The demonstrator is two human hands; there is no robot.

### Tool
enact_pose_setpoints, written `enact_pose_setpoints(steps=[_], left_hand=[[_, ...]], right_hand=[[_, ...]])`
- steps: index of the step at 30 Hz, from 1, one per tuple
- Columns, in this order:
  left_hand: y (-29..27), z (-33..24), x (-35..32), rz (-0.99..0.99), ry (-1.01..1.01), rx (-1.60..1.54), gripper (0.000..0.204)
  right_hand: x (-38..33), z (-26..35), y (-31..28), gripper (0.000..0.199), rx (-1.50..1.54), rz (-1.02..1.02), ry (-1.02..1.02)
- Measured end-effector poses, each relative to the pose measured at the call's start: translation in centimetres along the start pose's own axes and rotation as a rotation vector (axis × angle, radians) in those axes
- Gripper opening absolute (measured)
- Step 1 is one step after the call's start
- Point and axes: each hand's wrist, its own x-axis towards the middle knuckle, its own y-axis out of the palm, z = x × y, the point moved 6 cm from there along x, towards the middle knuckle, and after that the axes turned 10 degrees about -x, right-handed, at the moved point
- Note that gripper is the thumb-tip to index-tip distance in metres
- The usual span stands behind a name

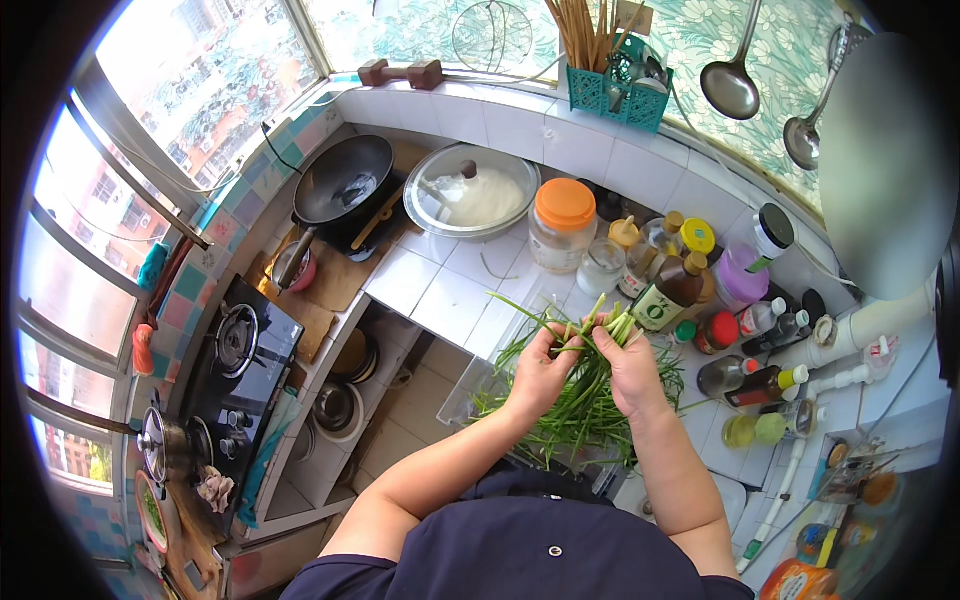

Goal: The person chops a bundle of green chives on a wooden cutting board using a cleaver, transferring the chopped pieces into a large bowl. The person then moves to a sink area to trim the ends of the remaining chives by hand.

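Observation:
Both hands are up in front of me over a heap of long, thin green vegetable stems [575,420]. My left hand [540,375] is closed, with a few stems pinched between its thumb and fingers. My right hand [632,370] grips a bunch of stems, their pale cut ends pointing away from me and the leafy length hanging below. The two hands are close together, fingertips nearly meeting. Under the greens is a clear plastic tub [462,393], much of it covered by the heap and my arms.
Bottles and jars crowd the counter to the right, among them an orange-lidded jar [562,225] and a brown bottle [672,292]. At the back left stand a glass-lidded bowl [470,190] and a black wok [345,180]. A gas stove [240,345] lies left. Ladles [731,90] hang upper right.

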Motion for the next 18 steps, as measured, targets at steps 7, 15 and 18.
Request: enact_pose_setpoints(steps=[7, 15, 18], left_hand=[[0.8, -1.5, -0.2, -0.011, 0.173, 0.262, 0.013], [0.8, -2.2, -0.1, 0.114, 0.226, 0.706, 0.013], [-0.3, -0.1, 1.0, 0.025, 0.096, 0.217, 0.014]], right_hand=[[-0.1, -0.1, -0.5, 0.018, 0.073, -0.058, 0.026], [0.1, 0.1, -0.7, 0.015, 0.065, -0.094, -0.042], [0.2, -0.4, -1.7, 0.014, 0.227, -0.155, -0.050]])
